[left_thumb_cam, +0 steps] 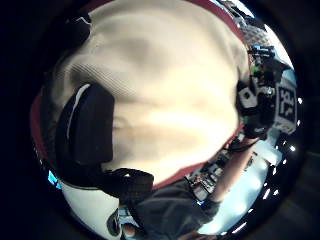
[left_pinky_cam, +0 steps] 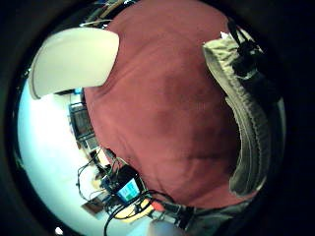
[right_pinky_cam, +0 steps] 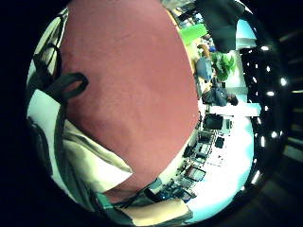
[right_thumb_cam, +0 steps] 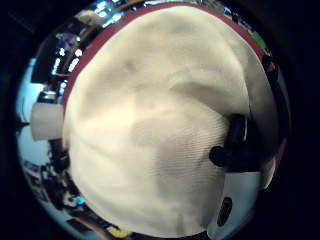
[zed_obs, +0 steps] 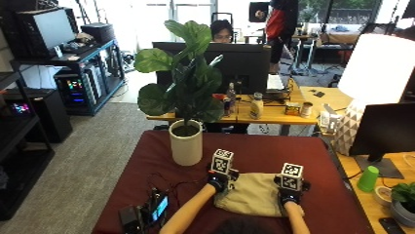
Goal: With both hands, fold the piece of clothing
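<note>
On the dark red table [zed_obs: 162, 161], just in front of you, lies the piece of clothing [zed_obs: 252, 196]: a beige, ribbed garment already gathered into a compact, roughly rectangular bundle. Your left hand [zed_obs: 216, 181] sits at its far left corner and your right hand [zed_obs: 289, 193] at its far right corner, both at the edge furthest from you.

Left thumb-side palm view: the cloth [left_thumb_cam: 165, 100] fills the field, with a black-gloved finger [left_thumb_cam: 87, 131] lying against it. Right thumb-side palm view: the cloth [right_thumb_cam: 160, 130] again fills the field, a dark fingertip [right_thumb_cam: 235, 145] at its margin. Whether either hand's fingers are curled round the fabric or merely resting flat on it cannot be told from these views; both palms are close above the cloth.

Little-finger-side palm views: bare red tabletop [left_pinky_cam: 162, 103] beyond the ribbed hem [left_pinky_cam: 246, 128], and red tabletop [right_pinky_cam: 128, 85] beside a beige corner [right_pinky_cam: 94, 165].

Step in hand, as a judgement: you appear to be part-way through, either seating a completed fold or preparing to take the far edge for another. The next move calls for both hands to act together and evenly, so that the far edge travels toward you parallel to the near edge and the corners meet.

Also present: a white pot [zed_obs: 186, 142] holding a leafy plant, near your left hand, and a small device with a lit screen [zed_obs: 158, 207] on the table's near left.
</note>
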